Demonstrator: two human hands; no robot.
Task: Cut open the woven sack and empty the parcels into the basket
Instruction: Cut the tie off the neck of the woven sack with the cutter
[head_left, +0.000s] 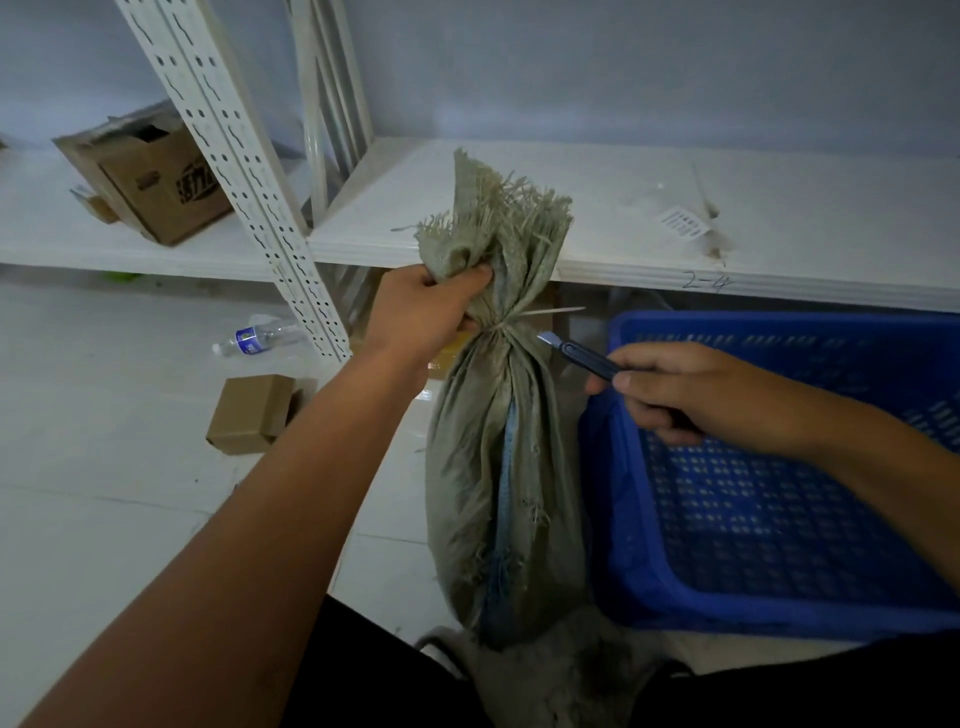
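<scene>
A grey-green woven sack (493, 467) stands upright on the floor in the middle, its neck tied with a white zip tie (540, 313) and its frayed mouth above. My left hand (426, 312) grips the sack's neck just above the tie. My right hand (685, 389) holds a dark blue utility knife (579, 353), blade out, its tip a short way right of the tie. A blue plastic basket (779, 613) sits tilted to the right of the sack, with nothing visible inside. The parcels are hidden in the sack.
A white metal shelf (675, 260) runs behind the sack, with a slotted upright (249, 197) at left. A cardboard box (156, 182) sits on the left shelf. A small brown box (254, 413) and a plastic bottle (254, 338) lie on the floor.
</scene>
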